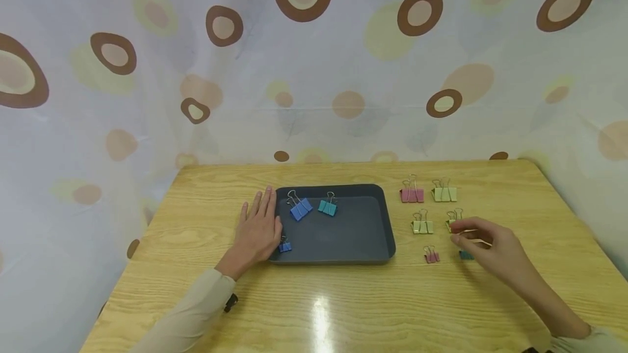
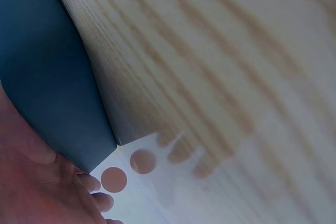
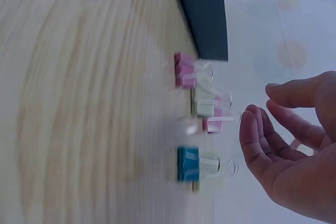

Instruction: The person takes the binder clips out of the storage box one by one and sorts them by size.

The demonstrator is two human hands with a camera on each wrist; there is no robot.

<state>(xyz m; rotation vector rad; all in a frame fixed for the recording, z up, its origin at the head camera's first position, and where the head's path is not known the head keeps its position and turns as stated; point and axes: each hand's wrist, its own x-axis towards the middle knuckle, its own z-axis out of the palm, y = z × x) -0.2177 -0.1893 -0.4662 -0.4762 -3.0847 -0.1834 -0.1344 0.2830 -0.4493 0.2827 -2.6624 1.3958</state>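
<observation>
My left hand (image 1: 257,230) lies with straight fingers along the left rim of a dark grey tray (image 1: 343,236). Inside the tray are a large blue binder clip (image 1: 301,210), a teal binder clip (image 1: 327,208) and a small blue binder clip (image 1: 286,247) near the left hand. My right hand (image 1: 495,249) hovers at the right with thumb and fingertips apart, nothing between them. Its fingertips overlap a pale green binder clip (image 1: 450,226) in the head view. Below the hand, a second teal binder clip (image 3: 188,164) is partly hidden in the head view.
Right of the tray stand a large pink clip (image 1: 412,195), a large pale green clip (image 1: 445,195), another pale green clip (image 1: 423,227) and a small pink clip (image 1: 432,256). All rest on a wooden table (image 1: 382,304). A patterned curtain (image 1: 314,64) hangs behind it.
</observation>
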